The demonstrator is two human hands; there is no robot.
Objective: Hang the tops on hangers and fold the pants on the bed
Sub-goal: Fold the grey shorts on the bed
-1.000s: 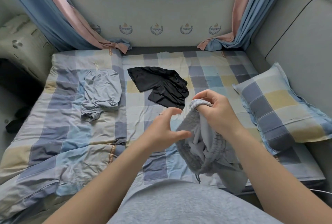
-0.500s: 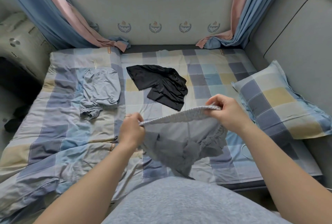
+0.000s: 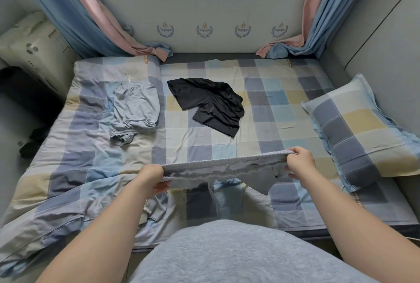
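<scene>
Head view looks down over a bed (image 3: 284, 123) covered in a checked sheet of blue, grey, cream and pale yellow squares. A pair of grey pants (image 3: 227, 165) is held up over the near part of the bed, in front of the person's grey-clad middle. The left hand (image 3: 152, 178) has its fingers curled round the left end of the waistband, and the right hand (image 3: 300, 164) grips the right end the same way, so both hands are clamped on the cloth. The waistband is a ribbed, gathered elastic band pulled out into a long strip that slopes slightly upward from left to right. Below it the fabric hangs in uneven folds, with a darker grey pointed flap (image 3: 261, 182) near the right hand and a thin drawstring (image 3: 211, 189) dangling near the middle. Whether the hanging cloth touches the sheet cannot be told. Farther back on the bed, well apart from the hands, a black garment (image 3: 211, 105) lies spread and rumpled near the centre, and a light blue garment (image 3: 136, 107) lies crumpled to its left. A checked pillow (image 3: 359, 128) lies at the right edge, and blue-and-pink curtains (image 3: 97, 16) hang down to the far corners.
</scene>
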